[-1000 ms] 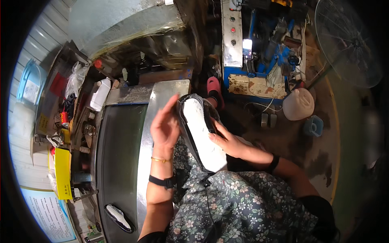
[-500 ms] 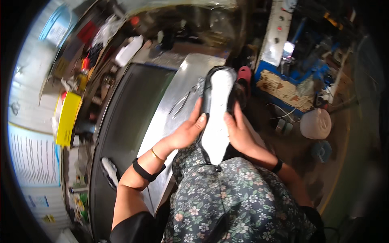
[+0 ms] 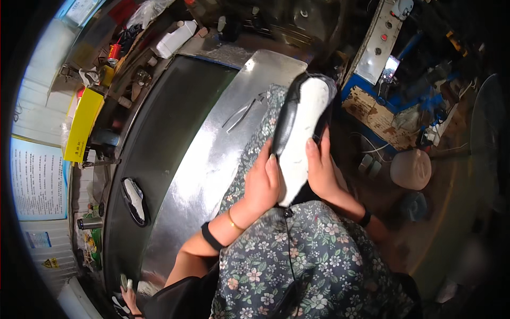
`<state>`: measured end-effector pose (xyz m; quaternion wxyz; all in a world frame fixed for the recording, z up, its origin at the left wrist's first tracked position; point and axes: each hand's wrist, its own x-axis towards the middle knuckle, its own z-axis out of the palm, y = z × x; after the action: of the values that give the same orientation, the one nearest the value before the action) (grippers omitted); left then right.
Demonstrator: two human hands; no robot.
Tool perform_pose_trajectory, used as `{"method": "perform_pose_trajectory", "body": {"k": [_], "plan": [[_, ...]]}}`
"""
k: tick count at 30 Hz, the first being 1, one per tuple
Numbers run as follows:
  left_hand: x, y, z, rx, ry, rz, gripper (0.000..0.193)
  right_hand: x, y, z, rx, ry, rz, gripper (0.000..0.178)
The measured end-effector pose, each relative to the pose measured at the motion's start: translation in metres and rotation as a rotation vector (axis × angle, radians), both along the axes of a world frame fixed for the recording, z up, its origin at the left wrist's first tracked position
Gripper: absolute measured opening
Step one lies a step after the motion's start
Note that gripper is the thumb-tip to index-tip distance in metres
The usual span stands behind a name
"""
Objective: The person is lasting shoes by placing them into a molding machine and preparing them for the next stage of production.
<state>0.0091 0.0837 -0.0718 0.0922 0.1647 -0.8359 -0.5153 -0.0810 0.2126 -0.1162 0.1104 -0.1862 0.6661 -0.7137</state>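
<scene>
A shoe upper with black sides and a white underside (image 3: 304,135) rests bottom up over my lap, its far end leaning right. My left hand (image 3: 264,178) grips its left edge, with the thumb against the white underside. My right hand (image 3: 323,169) closes on the right edge, thumb also on the white surface. Just left of the shoe, a pair of pincers (image 3: 241,114) lies on the shiny metal plate (image 3: 199,143). The side of the shoe facing my lap is hidden.
A dark conveyor belt (image 3: 164,117) runs along the left, carrying another black-and-white shoe (image 3: 135,203). Another person's hand (image 3: 129,299) shows at the lower left. A yellow box (image 3: 85,125) stands on the shelf. At right are a blue-framed machine (image 3: 372,114) and a plastic jug (image 3: 411,169).
My view has shifted. The shoe in my hands has tilted further to the right, both hands still on it. Another person's hand now shows at the lower left.
</scene>
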Motion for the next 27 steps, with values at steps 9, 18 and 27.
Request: {"method": "perform_pose_trajectory", "body": {"k": [9,18,27], "plan": [[0.009,-0.026,0.004,0.889,-0.016,-0.214,0.064,-0.002,0.0,0.02,-0.105,0.033,0.09,0.071],[0.02,-0.022,-0.011,1.132,0.224,-0.117,0.065,-0.004,-0.004,0.007,-0.032,0.073,0.069,0.068],[0.022,-0.032,0.002,1.068,-0.012,-0.222,0.065,-0.002,-0.002,0.0,0.011,0.127,0.041,0.069]]}}
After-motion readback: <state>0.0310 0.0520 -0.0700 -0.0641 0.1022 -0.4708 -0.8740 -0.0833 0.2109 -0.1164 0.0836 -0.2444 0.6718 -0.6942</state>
